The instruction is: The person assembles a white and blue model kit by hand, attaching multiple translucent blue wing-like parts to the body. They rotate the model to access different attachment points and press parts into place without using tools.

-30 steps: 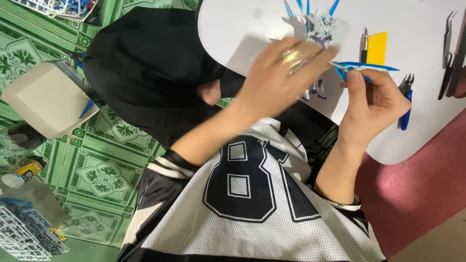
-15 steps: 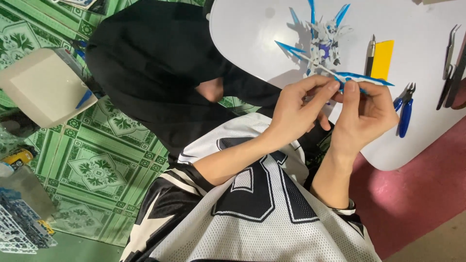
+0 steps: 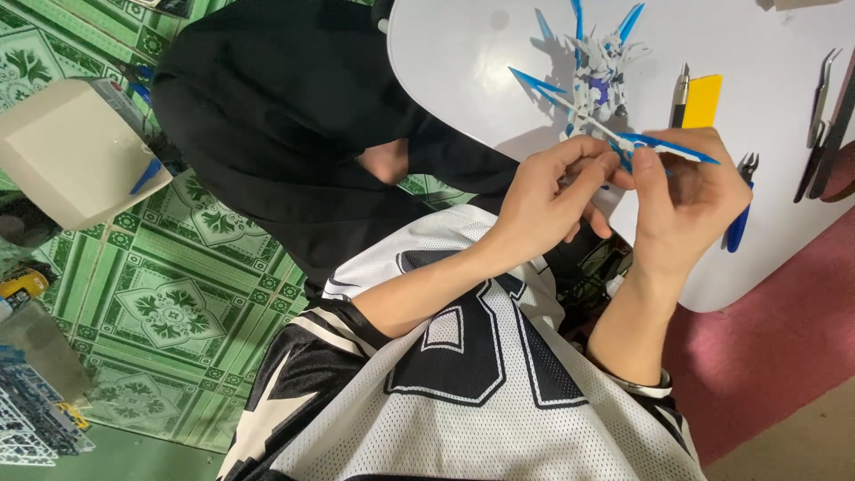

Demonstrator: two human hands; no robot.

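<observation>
Long, thin blue-and-white wing part (image 3: 663, 145) of a plastic model kit, held level above the near edge of the white bench (image 3: 463, 62). Right hand (image 3: 690, 209) closed around the part, grip pinching it from below between thumb and fingers. Left hand (image 3: 552, 200) meeting it from the left, fingertips (image 3: 598, 169) closed on the part's white inner end. Just beyond the part, standing on the bench: a white and blue model robot figure (image 3: 597, 76) with spiked blue wings fanned out. Right of the part, flat on the bench: a yellow card (image 3: 704, 100) with a dark hobby knife (image 3: 680, 93) beside it, blue-handled nippers (image 3: 737, 223) partly hidden behind the right hand, and dark tweezers (image 3: 819, 111) near the bench's right edge. Left of the part: black-clad knee and leg (image 3: 267, 116) over a green patterned floor mat (image 3: 169, 303). Far left: an open cardboard box (image 3: 76, 156). Below the part: a white-and-black mesh jersey (image 3: 463, 401).
</observation>
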